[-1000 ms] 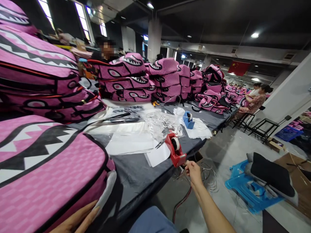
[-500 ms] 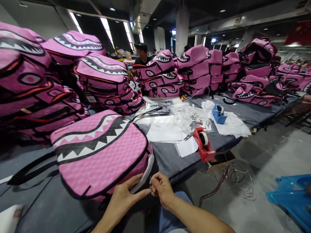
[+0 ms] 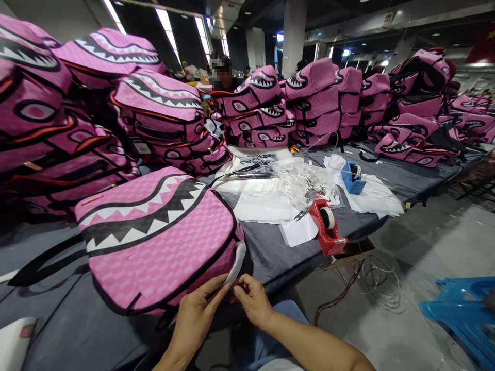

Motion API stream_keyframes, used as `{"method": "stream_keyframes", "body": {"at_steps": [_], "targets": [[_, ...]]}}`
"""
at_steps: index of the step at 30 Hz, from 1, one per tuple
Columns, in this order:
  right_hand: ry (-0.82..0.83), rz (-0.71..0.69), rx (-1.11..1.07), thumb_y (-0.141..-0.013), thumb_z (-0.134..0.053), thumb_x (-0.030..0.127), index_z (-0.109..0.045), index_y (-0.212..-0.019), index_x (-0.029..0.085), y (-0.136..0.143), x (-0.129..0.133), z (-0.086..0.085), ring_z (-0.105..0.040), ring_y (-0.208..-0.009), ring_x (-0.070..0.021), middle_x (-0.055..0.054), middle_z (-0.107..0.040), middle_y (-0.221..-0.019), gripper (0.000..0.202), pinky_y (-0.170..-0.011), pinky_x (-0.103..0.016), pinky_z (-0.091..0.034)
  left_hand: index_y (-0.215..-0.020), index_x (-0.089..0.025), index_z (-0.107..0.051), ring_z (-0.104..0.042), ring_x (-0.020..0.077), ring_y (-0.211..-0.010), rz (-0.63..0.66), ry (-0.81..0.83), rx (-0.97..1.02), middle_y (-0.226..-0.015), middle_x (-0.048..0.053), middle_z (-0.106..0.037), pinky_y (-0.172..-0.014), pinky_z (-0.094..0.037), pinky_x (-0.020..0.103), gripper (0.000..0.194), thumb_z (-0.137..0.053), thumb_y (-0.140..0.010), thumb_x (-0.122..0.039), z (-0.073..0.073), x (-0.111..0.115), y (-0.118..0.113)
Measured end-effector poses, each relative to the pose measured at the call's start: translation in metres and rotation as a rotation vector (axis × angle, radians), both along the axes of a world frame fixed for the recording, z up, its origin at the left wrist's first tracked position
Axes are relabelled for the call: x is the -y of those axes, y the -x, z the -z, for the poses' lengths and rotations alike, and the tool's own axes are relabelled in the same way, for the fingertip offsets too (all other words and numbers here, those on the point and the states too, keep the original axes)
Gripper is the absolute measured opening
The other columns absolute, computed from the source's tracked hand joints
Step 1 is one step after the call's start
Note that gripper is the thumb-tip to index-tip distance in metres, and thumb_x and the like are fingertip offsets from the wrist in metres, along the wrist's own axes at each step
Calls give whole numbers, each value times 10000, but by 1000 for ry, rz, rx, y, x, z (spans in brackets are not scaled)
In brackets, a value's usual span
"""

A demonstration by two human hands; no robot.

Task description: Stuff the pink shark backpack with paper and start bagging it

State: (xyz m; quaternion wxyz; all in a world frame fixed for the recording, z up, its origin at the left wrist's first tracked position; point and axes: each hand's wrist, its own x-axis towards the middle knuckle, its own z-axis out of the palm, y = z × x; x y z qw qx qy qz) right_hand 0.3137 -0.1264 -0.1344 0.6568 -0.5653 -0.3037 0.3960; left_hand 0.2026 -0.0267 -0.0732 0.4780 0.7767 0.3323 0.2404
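Pink backpack point(image 3: 166, 247) on desk point(image 3: 266, 250), 11 o'clock from left hand point(image 3: 201, 306), which is nearer; left nearly closed, pinching white strip point(image 3: 236, 262) at its low end. Strip runs 1-to-7 o'clock, 11 o'clock from right hand point(image 3: 251, 301): curled, can't tell if gripping anything.

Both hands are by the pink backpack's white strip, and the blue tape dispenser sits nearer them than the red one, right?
Not quite: the head view shows the red tape dispenser nearer the left hand and right hand than the blue one. Both hands are by the white strip on the pink backpack.
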Motion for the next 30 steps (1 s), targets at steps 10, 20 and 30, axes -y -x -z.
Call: {"method": "stream_keyframes", "body": {"at_steps": [10,20,30], "targets": [[-29,-7,-85,-814,-621,507,-611,-828,202,-1,-20,1,-479,-505,-87,45,-580,-651,305,-433,-191,-349,-961,-295,-817,-733,187,-711,25,-226,106,-836,35,-751,-641,-601,242,471,-617,-840,-703,-4,9,-3],[126,75,-576,-608,-849,594,-531,-908,204,20,-4,-12,-320,-352,-16,126,-498,-564,586,-314,-132,-148,-1001,-288,-803,-690,174,-771,-19,-375,121,-886,43,-666,-664,-590,257,434,-552,-925,-634,7,11,-3],[-159,-370,-1228,-774,-707,190,-560,-839,181,1,3,-23,-156,-379,2,129,-411,-501,161,-385,-121,-32,-1204,-245,-659,-720,244,-1045,-124,-275,142,-1178,93,-683,-913,-625,398,471,-640,-887,-593,6,14,-3]]}}
